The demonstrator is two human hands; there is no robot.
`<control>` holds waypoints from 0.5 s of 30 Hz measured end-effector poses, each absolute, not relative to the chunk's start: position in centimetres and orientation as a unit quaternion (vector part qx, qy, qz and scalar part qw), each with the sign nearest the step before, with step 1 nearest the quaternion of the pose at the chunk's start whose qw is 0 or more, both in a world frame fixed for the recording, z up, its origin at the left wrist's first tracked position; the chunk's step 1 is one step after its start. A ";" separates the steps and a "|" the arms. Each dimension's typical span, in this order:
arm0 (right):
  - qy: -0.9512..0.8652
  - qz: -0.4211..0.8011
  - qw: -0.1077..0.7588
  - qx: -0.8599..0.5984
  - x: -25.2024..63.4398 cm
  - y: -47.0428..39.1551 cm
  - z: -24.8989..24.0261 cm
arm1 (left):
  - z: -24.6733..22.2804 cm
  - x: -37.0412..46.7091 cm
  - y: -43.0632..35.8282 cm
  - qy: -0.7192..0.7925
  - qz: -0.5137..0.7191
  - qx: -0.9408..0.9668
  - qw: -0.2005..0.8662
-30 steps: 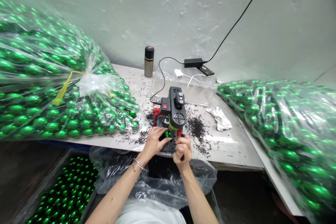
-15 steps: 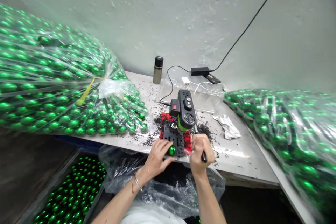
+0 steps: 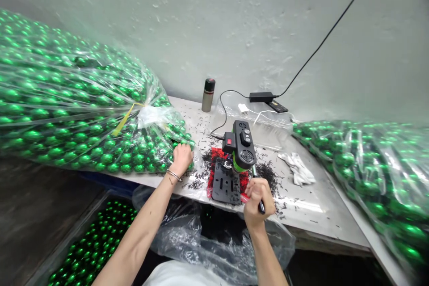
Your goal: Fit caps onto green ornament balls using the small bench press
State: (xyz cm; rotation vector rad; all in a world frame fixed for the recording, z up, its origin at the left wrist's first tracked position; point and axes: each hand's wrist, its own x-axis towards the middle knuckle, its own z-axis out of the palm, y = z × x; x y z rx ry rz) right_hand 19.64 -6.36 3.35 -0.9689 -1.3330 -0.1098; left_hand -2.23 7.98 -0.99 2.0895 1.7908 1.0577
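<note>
My left hand (image 3: 182, 158) is at the mouth of a large clear plastic bag (image 3: 152, 116) full of shiny green balls (image 3: 125, 158). Its fingers are curled among the bag's edge and the balls; what they hold is hidden. My right hand (image 3: 258, 201) is wrapped around the black-gripped lever (image 3: 262, 207) of a small black and green bench press (image 3: 244, 145). Under the press lies a slotted black base plate (image 3: 223, 187) on a red mat (image 3: 210, 183). No ball sits on the plate.
Small black bits (image 3: 266, 174) litter the white table (image 3: 330, 214). White gloves (image 3: 297, 169), a spray can (image 3: 208, 96) and a power adapter (image 3: 261, 97) lie or stand around the press. A second bag of balls (image 3: 365, 170) is at right; a lined bin of balls (image 3: 90, 241) stands low left.
My left hand has left the press plate and moved left to the bag's mouth. The green ball that was by the plate no longer shows there. My right hand stays on the lever.
</note>
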 end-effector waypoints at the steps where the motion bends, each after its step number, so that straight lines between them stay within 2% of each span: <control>1: -0.594 -0.049 0.677 -0.432 19.7 -6.4 3.3 | -1.0 -2.2 8.0 0.606 0.357 0.702 0.109; 5: -0.598 -0.047 0.673 -0.433 19.8 -6.4 2.9 | -0.3 -2.3 7.0 0.599 0.363 0.694 0.168; 7: -0.599 -0.047 0.673 -0.431 19.8 -6.4 2.7 | 0.2 -2.2 5.9 0.572 0.393 0.667 0.272; 11: -0.594 -0.042 0.677 -0.431 19.8 -6.4 2.2 | 0.0 -0.6 3.0 0.464 0.469 0.492 0.568; 15: -0.602 -0.043 0.671 -0.430 19.8 -6.4 2.3 | -1.6 2.4 0.8 0.433 0.452 0.404 0.667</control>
